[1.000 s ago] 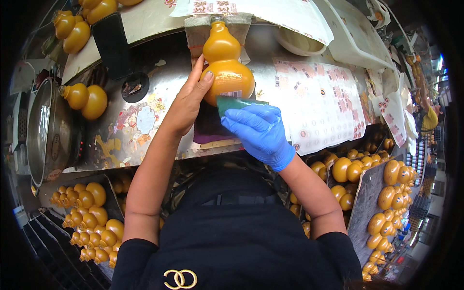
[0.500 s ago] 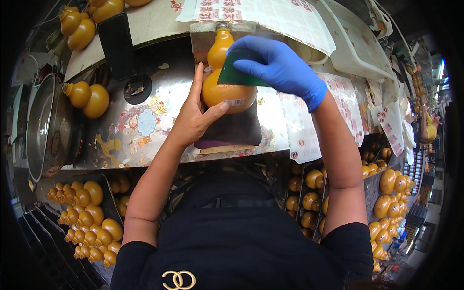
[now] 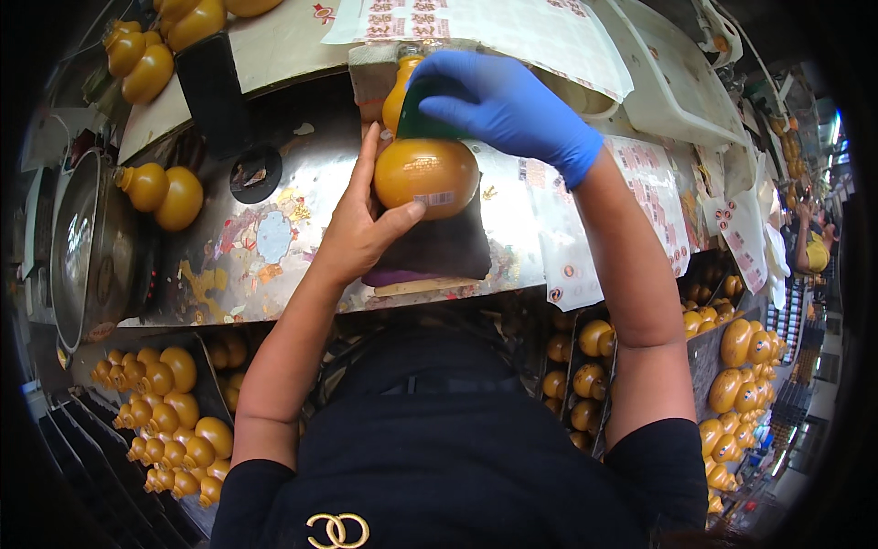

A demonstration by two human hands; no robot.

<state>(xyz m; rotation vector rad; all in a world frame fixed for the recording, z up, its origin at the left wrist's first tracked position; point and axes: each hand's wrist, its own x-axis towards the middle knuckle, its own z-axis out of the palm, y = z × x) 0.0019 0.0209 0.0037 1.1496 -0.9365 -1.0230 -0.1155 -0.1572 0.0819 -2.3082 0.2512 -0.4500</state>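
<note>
A yellow gourd-shaped bottle (image 3: 427,171) lies on a dark cloth pad (image 3: 439,242), its neck pointing away from me. My bare left hand (image 3: 364,220) grips its wide lower bulb from the left, thumb near a small barcode patch and fingers along the side. In a blue glove, my right hand (image 3: 498,105) pinches a dark green flat scraper (image 3: 422,117) against the bottle around its waist. The glove and scraper hide much of the smaller upper bulb.
Sticker sheets (image 3: 567,242) hang over the bench edge at right; more printed sheets (image 3: 494,27) lie at the back. A metal pan (image 3: 87,242) and another gourd bottle (image 3: 165,194) stand left. Trays of gourd bottles (image 3: 169,412) flank me below. A phone-like black slab (image 3: 212,91) leans behind.
My right hand has moved the scraper up and slightly left, from the lower bulb to the waist, uncovering printing on the lower bulb. My left hand keeps its grip.
</note>
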